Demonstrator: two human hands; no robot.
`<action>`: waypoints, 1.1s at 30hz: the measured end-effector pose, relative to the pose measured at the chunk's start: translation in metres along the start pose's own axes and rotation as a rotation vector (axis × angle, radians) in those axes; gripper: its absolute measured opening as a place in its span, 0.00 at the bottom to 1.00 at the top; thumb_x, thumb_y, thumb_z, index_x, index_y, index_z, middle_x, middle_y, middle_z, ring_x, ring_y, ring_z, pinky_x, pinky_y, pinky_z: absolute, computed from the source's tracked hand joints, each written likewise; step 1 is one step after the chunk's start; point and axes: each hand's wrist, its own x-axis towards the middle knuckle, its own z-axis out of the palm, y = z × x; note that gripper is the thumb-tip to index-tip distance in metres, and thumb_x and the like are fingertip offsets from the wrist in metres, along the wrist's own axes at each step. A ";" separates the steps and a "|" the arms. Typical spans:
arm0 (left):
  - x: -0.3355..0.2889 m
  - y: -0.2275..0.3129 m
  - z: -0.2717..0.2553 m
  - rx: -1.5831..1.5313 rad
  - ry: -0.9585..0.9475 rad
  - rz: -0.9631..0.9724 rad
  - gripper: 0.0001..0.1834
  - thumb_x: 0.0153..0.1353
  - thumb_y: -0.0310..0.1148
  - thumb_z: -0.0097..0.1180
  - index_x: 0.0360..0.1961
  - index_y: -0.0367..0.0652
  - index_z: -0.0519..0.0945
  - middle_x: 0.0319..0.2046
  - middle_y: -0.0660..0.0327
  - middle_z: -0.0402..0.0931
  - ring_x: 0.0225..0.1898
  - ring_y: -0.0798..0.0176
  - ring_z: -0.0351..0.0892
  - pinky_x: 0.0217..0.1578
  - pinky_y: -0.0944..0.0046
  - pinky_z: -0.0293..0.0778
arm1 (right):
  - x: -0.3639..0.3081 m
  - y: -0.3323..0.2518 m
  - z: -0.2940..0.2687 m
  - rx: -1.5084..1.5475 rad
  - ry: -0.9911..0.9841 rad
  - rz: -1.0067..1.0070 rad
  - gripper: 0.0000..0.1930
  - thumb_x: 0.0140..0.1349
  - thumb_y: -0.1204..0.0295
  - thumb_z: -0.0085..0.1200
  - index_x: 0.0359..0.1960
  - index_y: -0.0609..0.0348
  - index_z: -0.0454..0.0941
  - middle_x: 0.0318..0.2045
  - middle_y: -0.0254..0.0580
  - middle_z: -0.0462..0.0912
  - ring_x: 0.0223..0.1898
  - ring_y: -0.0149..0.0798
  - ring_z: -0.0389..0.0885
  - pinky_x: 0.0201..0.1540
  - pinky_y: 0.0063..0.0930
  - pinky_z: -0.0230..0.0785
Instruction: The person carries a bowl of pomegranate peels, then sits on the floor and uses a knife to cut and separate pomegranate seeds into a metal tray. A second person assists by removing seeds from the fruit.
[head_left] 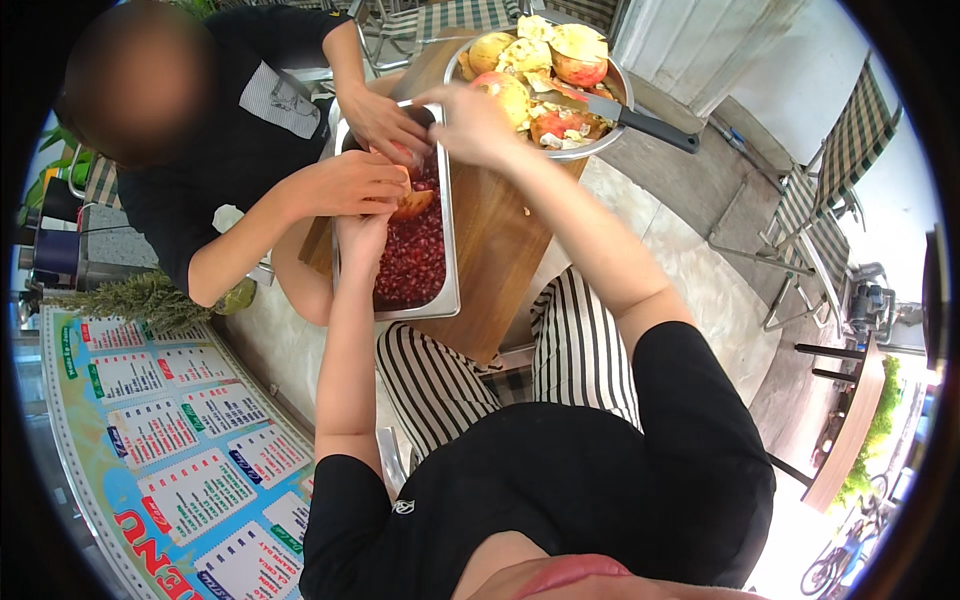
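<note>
A steel tray (450, 270) holds loose dark red pomegranate seeds (408, 258). Over it, my left hand (364, 238) is closed on a piece of pomegranate (412, 206); a co-worker's hand (345, 184) partly covers my fingers. My right hand (472, 124) is smeared by motion above the tray's far right side, close to the bowl, so its fingers and anything in them are unclear. The co-worker's other hand (385, 122) reaches over the tray's far end, near another reddish piece between both their hands.
A round steel bowl (622, 85) at the back holds pomegranates and peels, with a black-handled knife (655, 128) lying across its rim. Under the tray is a wooden board (500, 262). A printed menu sheet (170, 420) and a green plant (140, 300) are on the left; checked folding chairs (835, 175) stand right.
</note>
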 end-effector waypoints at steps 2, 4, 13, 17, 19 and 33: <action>-0.017 0.009 0.002 0.004 0.072 -0.073 0.31 0.52 0.26 0.60 0.56 0.33 0.62 0.52 0.55 0.66 0.51 0.63 0.67 0.51 0.65 0.67 | 0.002 0.025 -0.034 -0.484 -0.054 -0.084 0.30 0.41 0.72 0.60 0.52 0.51 0.70 0.49 0.47 0.71 0.55 0.49 0.67 0.58 0.43 0.59; -0.036 0.016 0.014 -0.020 0.223 -0.220 0.37 0.48 0.26 0.63 0.58 0.33 0.57 0.55 0.49 0.60 0.56 0.58 0.62 0.53 0.63 0.65 | 0.003 0.045 -0.045 -0.755 -0.203 -0.046 0.37 0.37 0.70 0.63 0.55 0.48 0.66 0.50 0.44 0.70 0.57 0.50 0.64 0.60 0.53 0.54; -0.032 0.065 0.091 -0.183 0.108 -0.229 0.27 0.51 0.28 0.62 0.50 0.38 0.63 0.44 0.58 0.67 0.43 0.67 0.67 0.42 0.68 0.68 | 0.000 0.064 -0.079 -0.555 -0.182 -0.194 0.45 0.30 0.64 0.68 0.57 0.46 0.62 0.52 0.42 0.70 0.56 0.45 0.66 0.60 0.57 0.49; 0.004 0.064 0.108 -0.420 0.040 -0.391 0.26 0.58 0.38 0.56 0.53 0.39 0.62 0.44 0.59 0.69 0.43 0.65 0.71 0.41 0.66 0.69 | -0.010 0.066 -0.094 0.175 0.117 0.096 0.45 0.30 0.57 0.68 0.56 0.53 0.63 0.47 0.47 0.75 0.48 0.45 0.75 0.55 0.42 0.63; 0.014 0.060 0.114 -0.491 0.014 -0.430 0.25 0.61 0.39 0.53 0.54 0.40 0.61 0.44 0.59 0.70 0.43 0.63 0.73 0.42 0.64 0.70 | -0.014 0.060 -0.098 0.505 0.251 0.258 0.41 0.38 0.51 0.66 0.53 0.62 0.66 0.44 0.44 0.77 0.45 0.39 0.77 0.47 0.29 0.70; -0.057 0.041 0.110 -0.754 -0.135 -0.053 0.45 0.38 0.35 0.73 0.57 0.38 0.60 0.50 0.58 0.69 0.52 0.60 0.71 0.51 0.61 0.71 | -0.108 0.049 -0.075 0.631 -0.623 0.464 0.33 0.57 0.37 0.37 0.35 0.56 0.78 0.29 0.39 0.82 0.24 0.31 0.76 0.26 0.24 0.65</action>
